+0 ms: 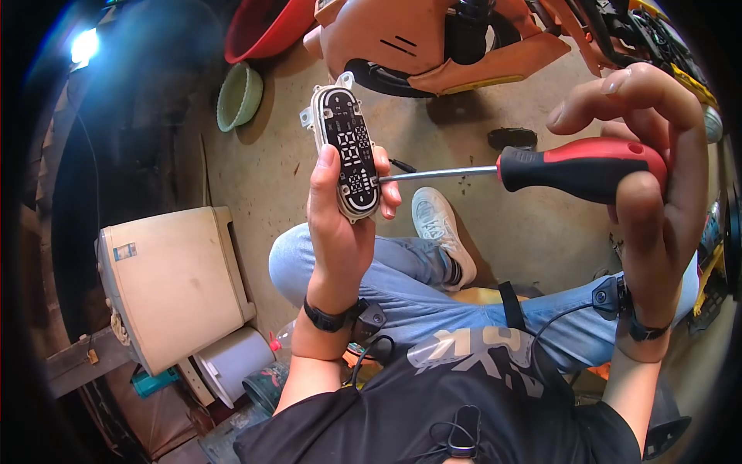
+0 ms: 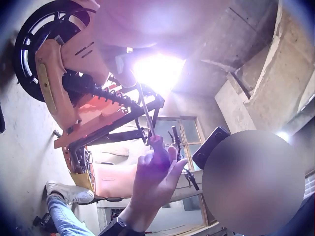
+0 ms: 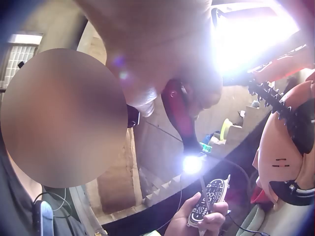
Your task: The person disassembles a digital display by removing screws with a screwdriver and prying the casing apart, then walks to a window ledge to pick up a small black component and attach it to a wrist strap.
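Note:
In the head view my left hand (image 1: 338, 240) grips an oval digital instrument panel (image 1: 348, 143) by its lower half, thumb along one side and fingertips at the other. Its black face carries white numerals, and white tabs stick out from the frame. My right hand (image 1: 661, 240) holds a red and black screwdriver (image 1: 572, 170) by the end of its handle, thumb below and fingers curled over. The metal shaft points left, with its tip right at the panel's lower right edge. From the right wrist view the shaft crosses the panel (image 3: 212, 194).
An orange scooter body (image 1: 386, 42) stands ahead, its frame exposed. Back left are a red basin (image 1: 267, 31) and a pale green basin (image 1: 239, 97). A cream box (image 1: 174, 282) and a white bucket (image 1: 232, 363) sit at the left. A small black object (image 1: 512, 139) lies on the floor.

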Available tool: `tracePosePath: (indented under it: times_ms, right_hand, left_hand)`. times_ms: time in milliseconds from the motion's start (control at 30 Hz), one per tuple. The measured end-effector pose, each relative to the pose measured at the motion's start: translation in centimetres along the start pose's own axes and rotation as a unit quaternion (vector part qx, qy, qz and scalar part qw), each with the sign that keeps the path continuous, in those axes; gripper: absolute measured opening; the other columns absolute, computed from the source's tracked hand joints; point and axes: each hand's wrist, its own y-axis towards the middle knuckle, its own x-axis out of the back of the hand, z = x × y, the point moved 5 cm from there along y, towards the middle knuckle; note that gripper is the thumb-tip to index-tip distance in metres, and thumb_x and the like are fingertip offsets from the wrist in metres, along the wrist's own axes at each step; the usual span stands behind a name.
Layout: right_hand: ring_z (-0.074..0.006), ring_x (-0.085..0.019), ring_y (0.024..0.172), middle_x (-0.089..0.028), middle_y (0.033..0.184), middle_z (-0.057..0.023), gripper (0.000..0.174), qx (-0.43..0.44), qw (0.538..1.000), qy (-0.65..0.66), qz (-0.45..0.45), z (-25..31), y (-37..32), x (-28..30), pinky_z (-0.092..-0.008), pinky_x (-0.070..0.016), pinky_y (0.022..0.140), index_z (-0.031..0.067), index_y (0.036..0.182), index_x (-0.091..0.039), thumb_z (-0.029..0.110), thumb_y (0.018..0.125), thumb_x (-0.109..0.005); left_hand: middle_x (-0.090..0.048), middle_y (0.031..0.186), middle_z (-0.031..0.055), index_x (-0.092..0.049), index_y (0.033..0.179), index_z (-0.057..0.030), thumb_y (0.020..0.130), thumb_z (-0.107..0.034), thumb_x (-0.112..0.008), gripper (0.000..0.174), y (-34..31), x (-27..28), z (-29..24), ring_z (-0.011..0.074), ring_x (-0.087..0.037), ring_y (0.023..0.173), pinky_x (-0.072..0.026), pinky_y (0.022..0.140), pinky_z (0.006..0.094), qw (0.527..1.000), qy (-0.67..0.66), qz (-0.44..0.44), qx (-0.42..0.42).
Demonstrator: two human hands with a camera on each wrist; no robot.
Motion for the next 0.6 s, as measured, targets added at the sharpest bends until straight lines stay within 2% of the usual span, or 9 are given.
tracePosePath:
  times_ms: [133,200,333,400,433,500,533,567,600]
  right_hand:
    - [-0.0179,-0.058,0.097,-0.056,0.115,-0.0166,0.066,-0.028,0.997,-0.072,-0.018,0.0,0.1,-0.1,-0.0247,-0.0441,0.078,0.004,0.132,-0.043,0.046,0.088,-0.069]
    - [-0.0176,-0.057,0.1,-0.057,0.115,-0.0166,0.066,0.039,0.993,-0.107,-0.003,1.5,0.5,-0.5,-0.0251,-0.0434,0.08,0.0044,0.133,-0.043,0.045,0.088,-0.069]
    - [-0.0156,-0.056,0.1,-0.057,0.116,-0.0154,0.07,0.04,0.992,-0.123,-0.01,1.5,0.6,-0.4,-0.0257,-0.0418,0.08,0.0056,0.133,-0.043,0.053,0.088,-0.068]
    - [-0.0133,-0.055,0.095,-0.057,0.116,-0.0147,0.075,0.012,0.994,-0.103,0.026,1.1,0.5,-0.2,-0.0235,-0.0426,0.074,0.0064,0.134,-0.043,0.063,0.089,-0.063]
    - [-0.0133,-0.055,0.095,-0.057,0.116,-0.0147,0.075,0.013,0.994,-0.104,0.025,1.5,0.5,-0.3,-0.0235,-0.0426,0.074,0.0064,0.134,-0.043,0.063,0.089,-0.063]
    - [-0.0114,-0.054,0.09,-0.058,0.115,-0.0141,0.079,-0.096,0.993,-0.066,0.009,1.3,0.3,-0.4,-0.0212,-0.0426,0.065,0.0068,0.134,-0.044,0.07,0.089,-0.058]
    - [-0.0116,-0.055,0.088,-0.059,0.114,-0.0153,0.068,-0.091,0.995,-0.045,0.02,0.9,0.0,0.0,-0.0197,-0.0419,0.059,0.0055,0.134,-0.043,0.058,0.093,-0.06]
    - [-0.0116,-0.055,0.088,-0.059,0.114,-0.0153,0.068,-0.089,0.995,-0.046,0.018,0.5,0.0,-0.5,-0.0197,-0.0419,0.059,0.0055,0.134,-0.043,0.058,0.093,-0.06]
    - [-0.012,-0.055,0.088,-0.058,0.114,-0.0155,0.066,-0.06,0.997,-0.047,-0.02,0.2,0.1,-0.9,-0.0209,-0.0428,0.062,0.0048,0.134,-0.043,0.053,0.093,-0.062]
  left_hand:
    - [-0.064,0.094,0.0102,-0.055,0.109,-0.0022,0.106,-0.042,-0.039,0.044,0.0,0.2,0.0,0.0163,-0.065,0.068,-0.0512,0.055,0.0266,1.0,0.002,-0.007,0.0]
    - [-0.065,0.094,0.0103,-0.056,0.109,-0.0021,0.106,-0.042,-0.039,0.044,0.0,0.2,0.0,0.0164,-0.065,0.068,-0.0512,0.056,0.0266,1.0,0.0,-0.005,-0.002]
    - [-0.065,0.094,0.0103,-0.056,0.109,-0.0021,0.106,-0.043,-0.039,0.044,0.0,0.1,0.0,0.0166,-0.065,0.068,-0.0515,0.056,0.0265,1.0,-0.005,-0.006,0.001]
    - [-0.065,0.094,0.0103,-0.056,0.108,-0.0021,0.106,-0.043,-0.039,0.044,0.0,0.1,0.0,0.0166,-0.066,0.068,-0.0516,0.056,0.0265,1.0,-0.005,-0.004,0.0]
    - [-0.065,0.094,0.0103,-0.056,0.108,-0.0021,0.106,-0.043,-0.04,0.044,0.0,0.2,0.1,0.0166,-0.066,0.068,-0.0516,0.056,0.0266,1.0,-0.004,-0.006,0.001]
    - [-0.065,0.094,0.0103,-0.056,0.108,-0.0021,0.106,-0.043,-0.04,0.044,0.0,0.2,0.0,0.0166,-0.066,0.068,-0.0516,0.056,0.0266,1.0,-0.002,-0.007,0.002]
    - [-0.065,0.094,0.0103,-0.056,0.109,-0.0022,0.106,-0.043,-0.04,0.044,-0.1,0.3,0.0,0.0167,-0.066,0.068,-0.0516,0.056,0.0267,1.0,-0.001,-0.011,0.004]
    - [-0.065,0.094,0.0103,-0.056,0.109,-0.0023,0.106,-0.042,-0.04,0.043,-0.1,0.3,0.1,0.0167,-0.066,0.068,-0.0516,0.056,0.0269,1.0,0.0,-0.014,0.007]
    - [-0.065,0.094,0.0103,-0.056,0.109,-0.0023,0.106,-0.042,-0.04,0.043,-0.1,0.2,0.1,0.0167,-0.066,0.068,-0.0516,0.056,0.0269,1.0,0.001,-0.012,0.006]
